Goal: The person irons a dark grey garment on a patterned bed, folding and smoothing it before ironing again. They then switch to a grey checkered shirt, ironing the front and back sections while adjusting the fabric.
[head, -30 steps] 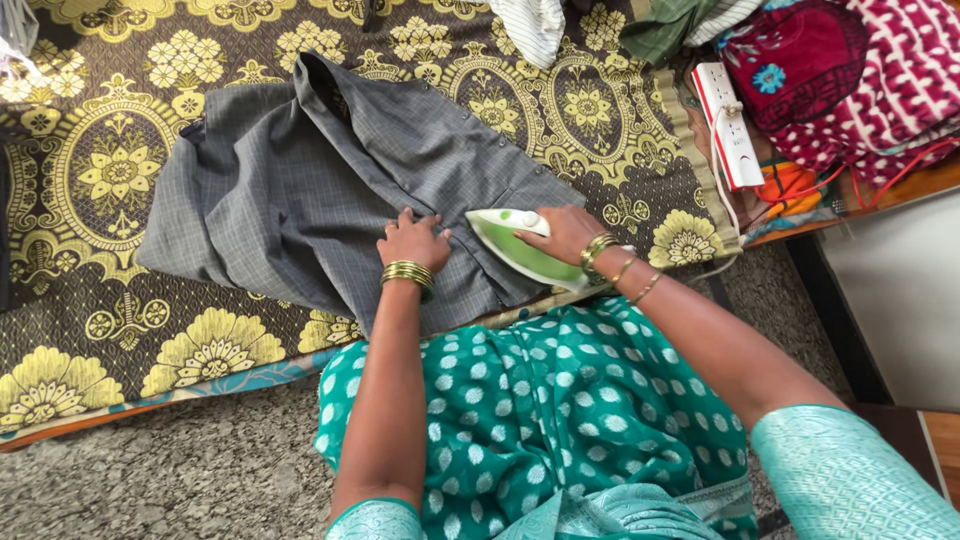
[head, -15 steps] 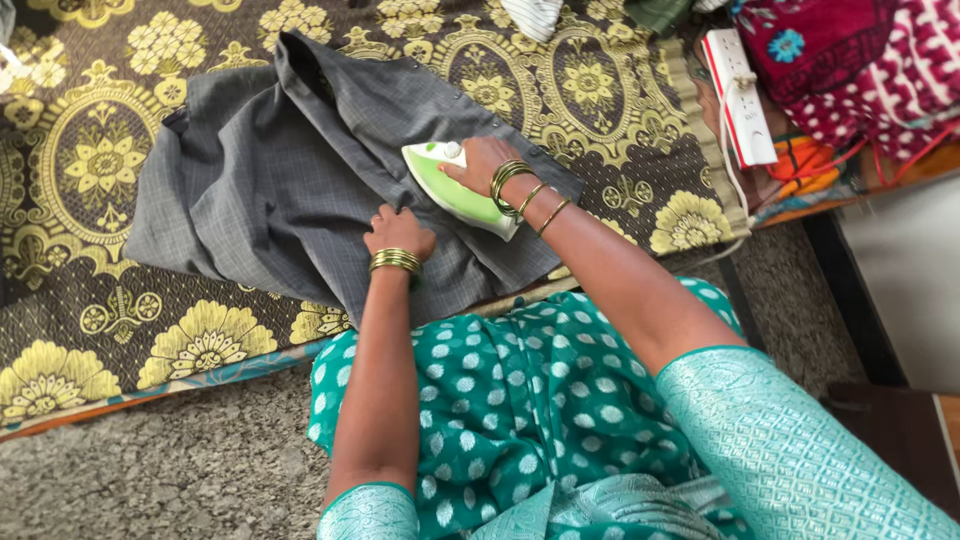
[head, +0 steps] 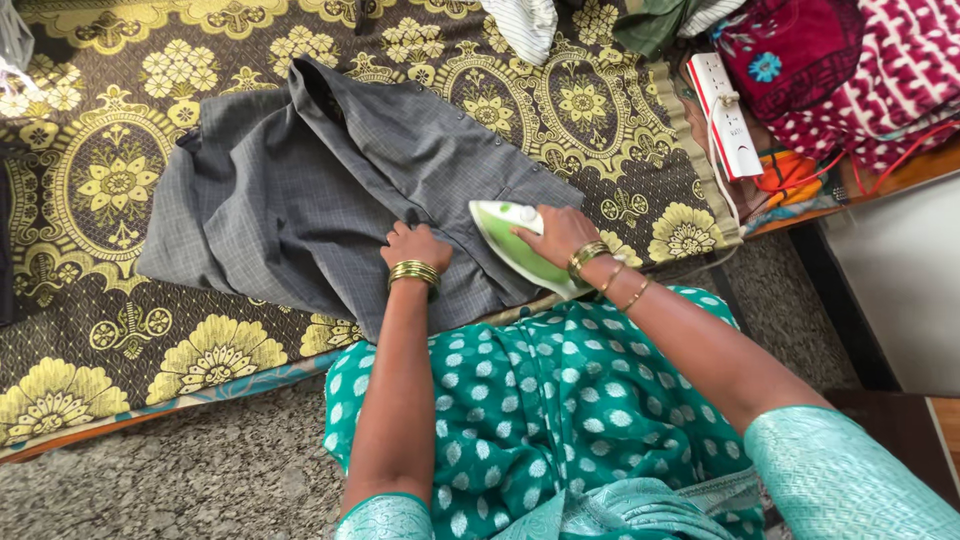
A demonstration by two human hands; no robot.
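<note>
Grey checked shirt (head: pixel 300 190) lies spread on the yellow-and-brown flowered cover (head: pixel 110 180), a little left of frame centre, collar end toward 12 o'clock, button strip running toward 4 o'clock. Likely light, limp cloth: it would bunch and slide under a push unless pinned, so the place to hold it is flat, just beside the iron's path. Left hand (head: pixel 416 246) does that, palm down, fingers close together and pressed on the cloth near the lower hem. Right hand (head: pixel 556 233) is at 3 o'clock of it, fingers wrapped around the handle of the green-and-white iron (head: pixel 512 243), which sits sole down on the shirt's lower right edge. The iron looks rigid, probably fairly heavy and hot underneath; handle only. White power strip (head: pixel 728 118) at 2 o'clock, beside red patterned cloth (head: pixel 880 70).
</note>
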